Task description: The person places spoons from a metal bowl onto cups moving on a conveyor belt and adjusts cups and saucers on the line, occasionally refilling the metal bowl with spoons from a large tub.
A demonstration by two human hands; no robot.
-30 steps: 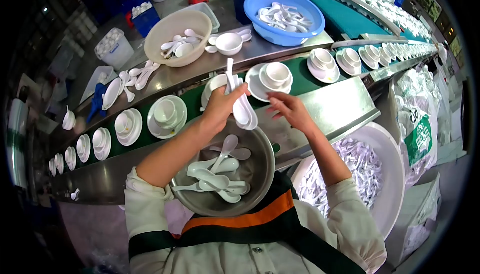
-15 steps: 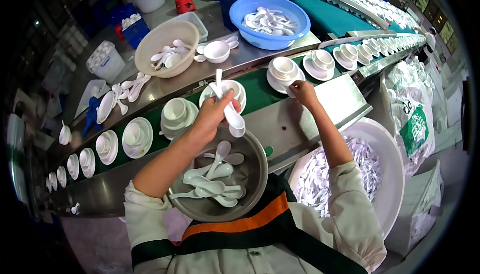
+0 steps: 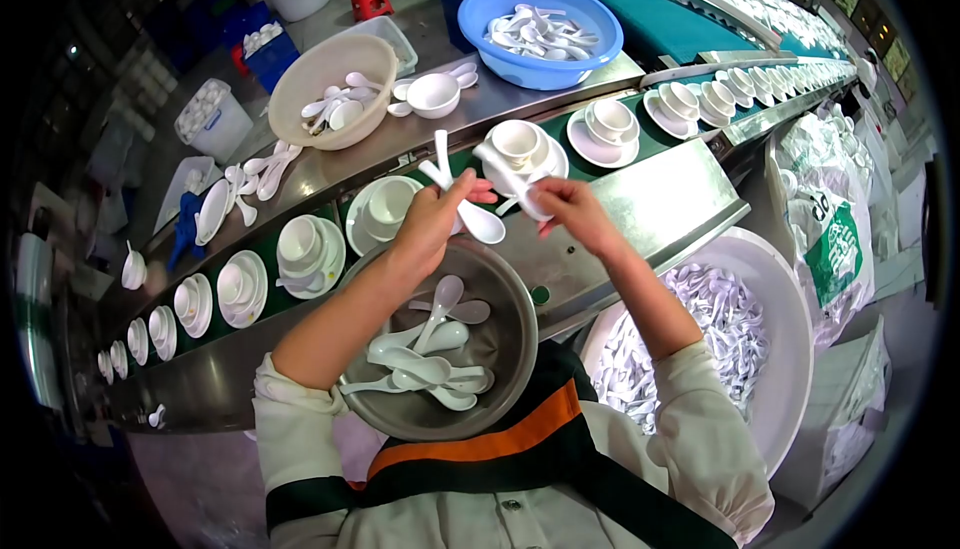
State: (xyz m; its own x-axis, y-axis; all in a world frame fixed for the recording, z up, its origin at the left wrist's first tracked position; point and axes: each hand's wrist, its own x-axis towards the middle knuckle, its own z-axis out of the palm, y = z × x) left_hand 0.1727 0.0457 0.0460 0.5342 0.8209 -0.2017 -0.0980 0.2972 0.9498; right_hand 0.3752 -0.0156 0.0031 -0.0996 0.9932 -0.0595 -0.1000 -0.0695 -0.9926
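Observation:
White spoons (image 3: 481, 221) are gripped in my left hand (image 3: 432, 217), above the far rim of a steel bowl (image 3: 505, 299) holding several white spoons (image 3: 422, 367). Close by on the right, my right hand (image 3: 572, 211) pinches another white spoon (image 3: 512, 179) by one end, its other end pointing up and left. Behind that spoon, a cup on stacked white dishes (image 3: 516, 141) stands on the green conveyor (image 3: 455, 163). Behind my left hand is another cup and plate set (image 3: 386, 205), partly covered by the hand.
Beyond the conveyor, a steel ledge (image 3: 330, 171) holds a beige basin (image 3: 285, 99), a blue basin (image 3: 545, 67) and a small white bowl (image 3: 433, 95). A large pale tub (image 3: 790, 349) of spoons stands at right, beside a plastic bag (image 3: 830, 239). More dish sets line the conveyor.
My right hand has come back from a dish set toward my left hand, now with a spoon in it. The dish sets have moved left along the conveyor.

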